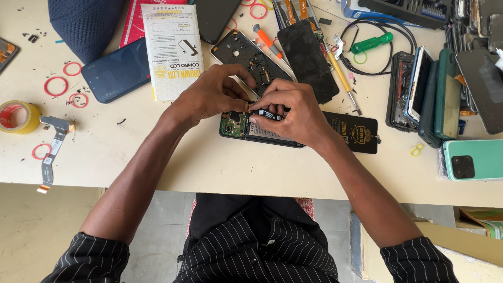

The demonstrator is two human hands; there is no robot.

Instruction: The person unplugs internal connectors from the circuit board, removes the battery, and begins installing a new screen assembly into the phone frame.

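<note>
Opened phone [246, 128], green board exposed, perhaps backless.

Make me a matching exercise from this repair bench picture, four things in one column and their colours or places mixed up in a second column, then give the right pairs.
Things:
1. tape roll
2. screwdriver
3. opened phone
4. rubber band

Descriptions:
A. green handle, far side of the table
B. under both hands
C. yellow, at the left edge
D. red ring, lying flat on the table

Pairs: 1-C, 2-A, 3-B, 4-D
</note>
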